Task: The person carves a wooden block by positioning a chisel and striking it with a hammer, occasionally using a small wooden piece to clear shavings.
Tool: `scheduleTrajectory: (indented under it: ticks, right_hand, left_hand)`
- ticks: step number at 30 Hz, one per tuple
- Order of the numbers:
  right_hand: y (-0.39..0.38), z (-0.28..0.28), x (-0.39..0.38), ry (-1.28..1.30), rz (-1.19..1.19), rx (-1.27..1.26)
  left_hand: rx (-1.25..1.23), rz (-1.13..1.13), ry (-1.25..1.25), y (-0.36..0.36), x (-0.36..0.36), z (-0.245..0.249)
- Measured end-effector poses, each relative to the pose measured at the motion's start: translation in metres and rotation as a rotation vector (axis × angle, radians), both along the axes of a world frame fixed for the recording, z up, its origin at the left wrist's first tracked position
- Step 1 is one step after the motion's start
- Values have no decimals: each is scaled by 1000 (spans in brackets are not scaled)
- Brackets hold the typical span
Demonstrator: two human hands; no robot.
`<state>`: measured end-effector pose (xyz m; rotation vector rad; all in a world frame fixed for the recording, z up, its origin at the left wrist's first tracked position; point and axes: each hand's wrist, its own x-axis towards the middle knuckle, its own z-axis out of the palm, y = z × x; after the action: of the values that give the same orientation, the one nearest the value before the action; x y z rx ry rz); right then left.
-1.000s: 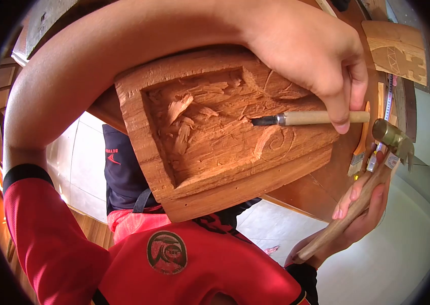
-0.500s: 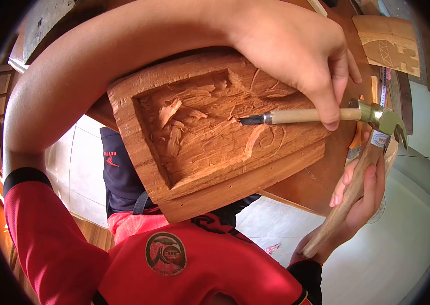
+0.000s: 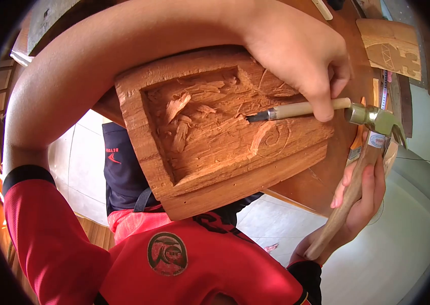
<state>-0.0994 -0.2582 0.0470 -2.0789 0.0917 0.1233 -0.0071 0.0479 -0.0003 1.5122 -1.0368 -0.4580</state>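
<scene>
Brown table (image 3: 310, 189), roughly recessed reddish wood panel (image 3: 146, 137) with loose shavings (image 3: 177, 107), chisel (image 3: 293, 110) in left hand (image 3: 304, 56), hammer (image 3: 380, 122) in right hand (image 3: 361, 213)

The left arm (image 3: 123, 43) was bent sharply at the elbow (image 3: 27, 134), with its forearm swept across the upper view. The left hand (image 3: 298, 56) was turned knuckles up, its digits directed downward and closed in a pinching grip, the other fingers (image 3: 341, 76) curled behind the foremost digit. The right hand (image 3: 359, 206) was held lower, its fingers wrapped in a firm hold. The right wrist (image 3: 319, 246) was seen foreshortened, and its bend, apparently slight, could not be judged exactly.
</scene>
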Motion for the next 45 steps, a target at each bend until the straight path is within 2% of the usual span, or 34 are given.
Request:
scheduleTrajectory:
  ticks: [2, 6, 8, 9, 11, 12, 15, 17, 18, 20, 21, 22, 23, 24, 26, 27, 28, 29, 30, 32, 34, 35, 38, 39, 42, 43, 44, 45]
  right_hand:
    - [8, 5, 3, -43, -49, 38]
    - [24, 5, 9, -102, -125, 77]
    - [10, 1, 10, 18, -15, 92]
    - [4, 0, 12, 80, 41, 99]
    - [0, -1, 20, 74, 18, 194]
    - [0, -1, 23, 71, 8, 241]
    - [3, -1, 25, 69, 34, 192]
    - [0, 2, 24, 126, 60, 119]
    - [-2, 3, 24, 157, 74, 81]
    - [-4, 2, 30, 93, 66, 200]
    - [-4, 1, 33, 61, 65, 262]
    - [-2, -1, 30, 70, 70, 232]
    - [1, -2, 25, 75, 73, 202]
    - [2, -3, 22, 78, 76, 171]
    - [2, 0, 22, 95, 56, 152]
    - [2, 0, 21, 106, 48, 141]
    - [3, 0, 22, 92, 48, 179]
    - [3, -2, 24, 78, 51, 219]
    - [4, -3, 24, 63, 53, 261]
    - [4, -3, 16, 83, 47, 159]
    - [1, -2, 14, 87, 55, 65]
    - [2, -1, 18, 50, -1, 179]
    - [15, -2, 17, -3, -54, 154]
    - [12, -3, 11, 53, 42, 86]
    - [6, 0, 15, 80, 3, 122]
    - [5, 1, 20, 76, -4, 260]
    - [5, -1, 18, 96, 47, 206]
    - [4, -4, 12, 114, 92, 154]
  left_hand:
    - [-19, -98, 111, 2, 8, 0]
    - [-31, -148, 149, 1, 10, -4]
    - [66, -65, 159, -4, 1, 14]
    - [145, 51, 144, -11, -8, 24]
    - [245, 140, 153, -17, -13, 29]
    - [267, 114, 174, -17, -10, 23]
    - [119, 87, -10, -15, -12, -6]
    - [6, 7, -19, -10, -4, -9]
    - [-21, -66, 83, -2, 5, -5]
    - [-13, -39, 71, -1, 1, -5]
    - [25, 64, -44, -5, -8, -11]
    - [148, 138, -27, -11, -16, 1]
    - [274, 203, -6, -18, -23, 13]
    - [480, 240, 147, -31, -24, 51]
    - [487, 213, 156, -31, -23, 53]
    - [289, 151, 13, -16, -21, 16]
    - [179, 91, -13, -9, -14, 3]
    - [71, 25, -36, -3, -11, -6]
    - [54, -41, 54, 2, 2, -8]
    - [152, -32, 157, -2, -2, 14]
    - [314, 82, 170, -10, -12, 30]
    - [365, 120, 170, -12, -15, 33]
    - [364, 110, 134, -13, -15, 29]
    - [380, 88, 128, -13, -14, 30]
    - [198, 64, -78, -8, -10, 3]
    - [194, 74, -94, -8, -12, 4]
    - [191, 83, -109, -8, -16, 6]
    - [288, 89, -43, -11, -13, 16]
